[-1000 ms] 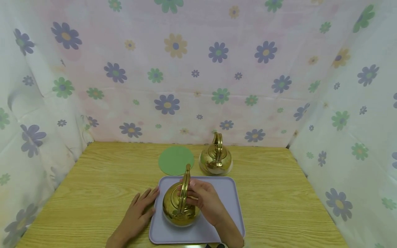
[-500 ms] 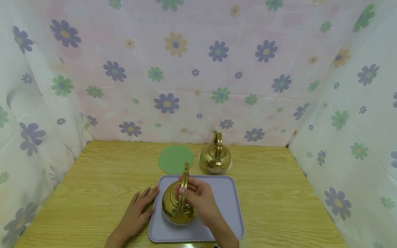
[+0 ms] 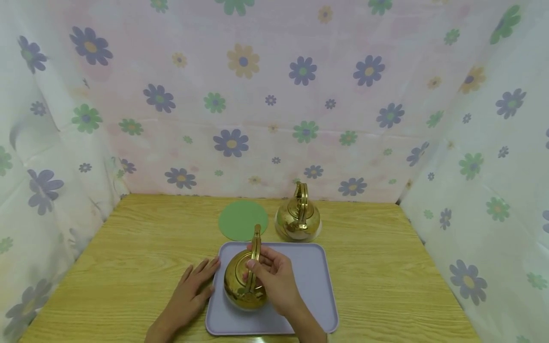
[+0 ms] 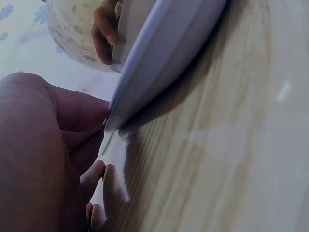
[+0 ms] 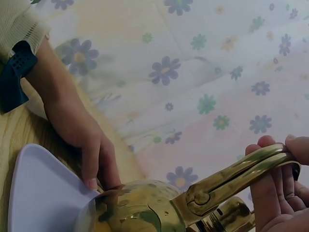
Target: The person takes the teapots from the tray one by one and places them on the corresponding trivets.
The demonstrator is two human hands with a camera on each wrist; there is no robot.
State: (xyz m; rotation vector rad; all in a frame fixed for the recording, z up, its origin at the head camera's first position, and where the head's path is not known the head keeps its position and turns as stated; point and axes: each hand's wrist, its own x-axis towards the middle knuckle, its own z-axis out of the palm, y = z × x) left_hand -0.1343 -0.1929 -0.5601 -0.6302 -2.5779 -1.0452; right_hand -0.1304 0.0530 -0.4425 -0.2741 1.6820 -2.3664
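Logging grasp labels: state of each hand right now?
Left hand: open, fingers flat against the tray edge.
Right hand: closed around the kettle handle.

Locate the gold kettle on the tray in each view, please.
Head: the kettle sits low centre on the lavender tray, the right hand gripping its handle.
Left wrist: top left, only its pale reflective body shows.
Right wrist: bottom centre.
Shared landmark: the tray's edge.
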